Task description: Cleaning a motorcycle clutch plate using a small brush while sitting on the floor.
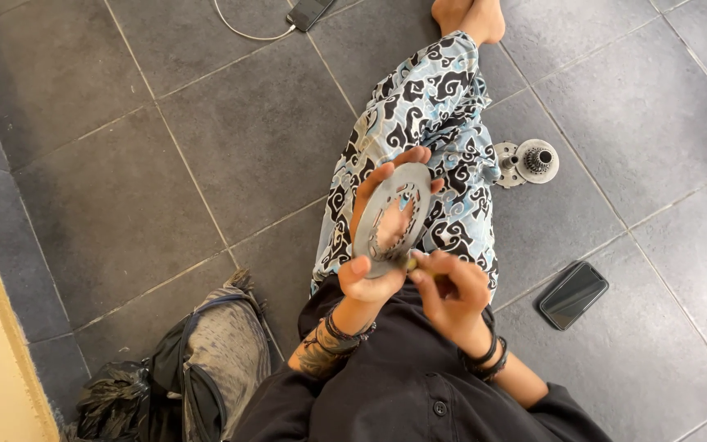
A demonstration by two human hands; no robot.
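Observation:
My left hand [374, 245] holds up a flat round metal disc [394, 217] with cut-out openings, fingers behind it and thumb on its lower rim. My right hand [452, 290] is closed on a small tool or part [413, 263] pressed against the disc's lower edge; what it is stays too small to tell. Both hands hover above my lap, over a leg in blue, black and white patterned trousers [431, 106]. Dark bands circle both wrists.
A metal hub with a toothed cog [528, 162] lies on the grey tiled floor [206, 147] to the right of my leg. A dark phone [573, 295] lies at right, another phone with a white cable [308, 11] at top. A grey bag [214, 360] sits lower left.

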